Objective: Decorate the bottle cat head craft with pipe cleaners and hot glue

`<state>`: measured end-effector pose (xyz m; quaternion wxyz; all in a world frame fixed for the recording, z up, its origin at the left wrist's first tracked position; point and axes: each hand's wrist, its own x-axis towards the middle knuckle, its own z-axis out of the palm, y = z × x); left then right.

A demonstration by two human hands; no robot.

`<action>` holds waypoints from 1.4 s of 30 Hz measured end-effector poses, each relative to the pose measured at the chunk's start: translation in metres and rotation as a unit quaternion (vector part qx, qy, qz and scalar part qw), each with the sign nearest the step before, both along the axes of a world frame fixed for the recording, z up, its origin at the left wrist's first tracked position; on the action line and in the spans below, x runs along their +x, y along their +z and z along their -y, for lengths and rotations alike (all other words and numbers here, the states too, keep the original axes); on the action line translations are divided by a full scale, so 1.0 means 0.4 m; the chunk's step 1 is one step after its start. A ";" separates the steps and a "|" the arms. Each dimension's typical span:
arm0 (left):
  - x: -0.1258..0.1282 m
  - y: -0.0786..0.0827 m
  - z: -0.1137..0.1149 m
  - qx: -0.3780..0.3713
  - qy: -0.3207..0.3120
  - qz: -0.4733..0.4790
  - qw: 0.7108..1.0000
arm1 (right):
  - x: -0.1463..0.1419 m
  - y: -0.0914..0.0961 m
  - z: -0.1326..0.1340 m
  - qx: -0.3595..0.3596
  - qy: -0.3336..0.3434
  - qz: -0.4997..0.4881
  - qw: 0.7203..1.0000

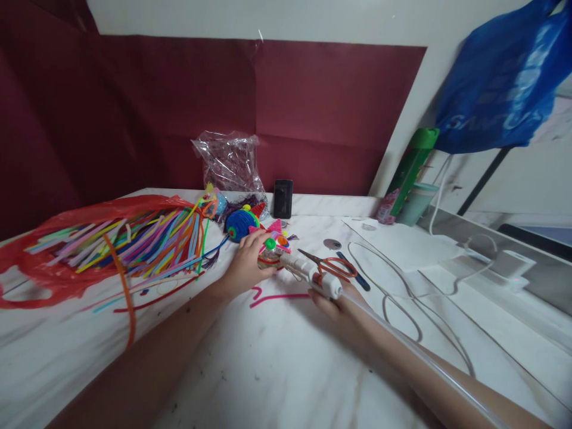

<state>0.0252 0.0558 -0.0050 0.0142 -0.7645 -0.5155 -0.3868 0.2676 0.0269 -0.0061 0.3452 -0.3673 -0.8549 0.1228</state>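
Note:
My right hand (333,304) is closed around a white hot glue gun (313,272), its nozzle pointing left and a long clear glue stick (429,360) trailing out of its back. The nozzle end is close to a small craft figure (270,244) with pink pointed pieces, a green round spot and an orange one. My left hand (248,262) grips that craft figure from the left, fingers curled over it. Behind it sits a blue yarn-wrapped craft figure (241,224). A pink pipe cleaner (281,297) lies bent on the marble-patterned table in front of my hands.
Colourful pipe cleaners (147,238) spill from a red plastic bag (40,238) at left. Orange-handled scissors (337,268) and a dark blue strip (357,274) lie beside the glue gun. Loose white cable (411,292) loops at right. A dark phone (283,198) leans at the back.

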 end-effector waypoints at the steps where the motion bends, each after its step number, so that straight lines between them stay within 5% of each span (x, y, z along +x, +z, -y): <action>1: 0.000 0.000 0.000 -0.001 -0.001 -0.003 1.000 | -0.001 0.001 0.001 -0.005 -0.003 0.000 1.000; 42: -0.005 -0.004 -0.006 -0.001 0.004 0.001 1.000 | 0.005 0.006 0.003 -0.023 -0.007 0.019 1.000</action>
